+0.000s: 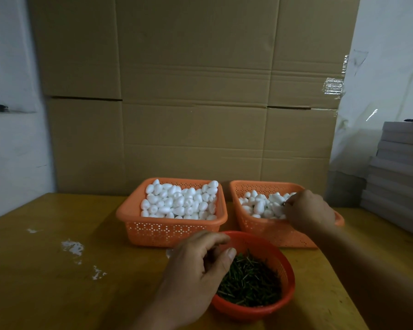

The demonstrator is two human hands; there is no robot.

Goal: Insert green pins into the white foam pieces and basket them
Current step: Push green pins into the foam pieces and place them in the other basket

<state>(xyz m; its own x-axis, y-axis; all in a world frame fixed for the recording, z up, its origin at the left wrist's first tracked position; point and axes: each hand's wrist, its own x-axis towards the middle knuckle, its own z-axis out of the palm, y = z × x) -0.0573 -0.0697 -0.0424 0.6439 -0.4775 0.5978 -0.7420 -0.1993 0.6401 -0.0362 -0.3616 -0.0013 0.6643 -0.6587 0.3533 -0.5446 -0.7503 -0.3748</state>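
No writing is legible anywhere. The round red bowl (287,272) of green pins (249,279), lying jumbled every way, sits nearest. The left hand (196,270) hovers at its left rim, fingers loosely curled, holding nothing visible. Behind the bowl stand two orange baskets of white foam pieces (179,202); in the right basket (267,231), the right hand (306,210) pinches something I cannot identify.

- The right hand (308,210) covers the near right corner of the right-hand orange perforated plastic basket (267,228); what its curled fingertips hold is too small to tell.
- The left hand (196,270) hides part of the round orange-red plastic bowl (260,310).
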